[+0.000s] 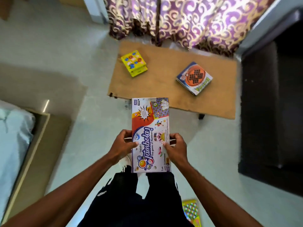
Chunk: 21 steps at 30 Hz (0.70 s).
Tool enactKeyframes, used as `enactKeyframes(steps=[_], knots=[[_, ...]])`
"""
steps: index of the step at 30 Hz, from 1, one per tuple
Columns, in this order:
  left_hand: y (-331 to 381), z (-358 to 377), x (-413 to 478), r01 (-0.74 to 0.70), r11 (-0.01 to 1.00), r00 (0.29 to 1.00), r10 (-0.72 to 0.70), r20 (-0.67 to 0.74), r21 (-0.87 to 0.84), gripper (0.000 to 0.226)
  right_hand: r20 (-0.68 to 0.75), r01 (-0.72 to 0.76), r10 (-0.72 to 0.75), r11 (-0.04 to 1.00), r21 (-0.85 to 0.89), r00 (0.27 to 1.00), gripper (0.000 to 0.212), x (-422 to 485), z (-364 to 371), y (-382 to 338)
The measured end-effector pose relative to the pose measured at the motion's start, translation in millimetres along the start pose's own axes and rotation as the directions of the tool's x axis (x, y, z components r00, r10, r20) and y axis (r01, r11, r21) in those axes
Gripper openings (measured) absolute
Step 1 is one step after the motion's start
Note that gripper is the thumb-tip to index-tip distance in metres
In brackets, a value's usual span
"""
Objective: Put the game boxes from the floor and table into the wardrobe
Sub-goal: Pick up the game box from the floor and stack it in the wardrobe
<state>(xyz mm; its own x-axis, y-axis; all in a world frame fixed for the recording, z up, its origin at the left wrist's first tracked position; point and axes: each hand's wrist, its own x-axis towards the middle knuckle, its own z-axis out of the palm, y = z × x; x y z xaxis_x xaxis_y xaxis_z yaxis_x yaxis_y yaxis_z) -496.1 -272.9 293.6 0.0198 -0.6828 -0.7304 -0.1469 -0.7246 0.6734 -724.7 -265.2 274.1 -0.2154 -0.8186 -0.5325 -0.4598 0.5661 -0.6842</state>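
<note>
A long Tambola game box (150,122), white, orange and purple, is held flat in front of me above the floor. My left hand (123,145) grips its left edge and my right hand (176,147) grips its right edge. On the low brown table (164,95) lie a yellow game box (134,63) at the far left and a blue and orange game box (194,78) toward the right. Another yellow game box (191,212) lies on the floor by my right leg, partly cut off. No wardrobe is in view.
Purple and gold curtains (188,18) hang behind the table. A dark sofa (270,104) stands on the right. A bed with a wooden frame (19,145) is on the left. Pale tiled floor (82,46) lies open to the far left.
</note>
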Motion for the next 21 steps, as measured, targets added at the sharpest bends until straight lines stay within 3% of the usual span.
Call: enactKeyframes(steps=[10, 16, 21], knots=[[2.9, -169.6, -32.6, -0.191, 0.98, 0.959, 0.175, -0.223, -0.052, 0.027, 0.092, 0.334, -0.326, 0.937, -0.1, 0.941, 0.02, -21.3, 111.8, -152.5], [26.3, -275.8, -21.0, -0.259, 0.953, 0.916, 0.19, -0.354, -0.159, 0.046, 0.16, 0.472, -0.455, 0.876, -0.095, 0.876, 0.023, -4.6, 185.9, -247.3], [45.5, -336.3, 8.9, -0.286, 0.938, 0.877, 0.174, -0.448, -0.196, 0.059, 0.226, 0.51, -0.479, 0.854, -0.104, 0.848, 0.022, 25.8, 237.7, -309.4]])
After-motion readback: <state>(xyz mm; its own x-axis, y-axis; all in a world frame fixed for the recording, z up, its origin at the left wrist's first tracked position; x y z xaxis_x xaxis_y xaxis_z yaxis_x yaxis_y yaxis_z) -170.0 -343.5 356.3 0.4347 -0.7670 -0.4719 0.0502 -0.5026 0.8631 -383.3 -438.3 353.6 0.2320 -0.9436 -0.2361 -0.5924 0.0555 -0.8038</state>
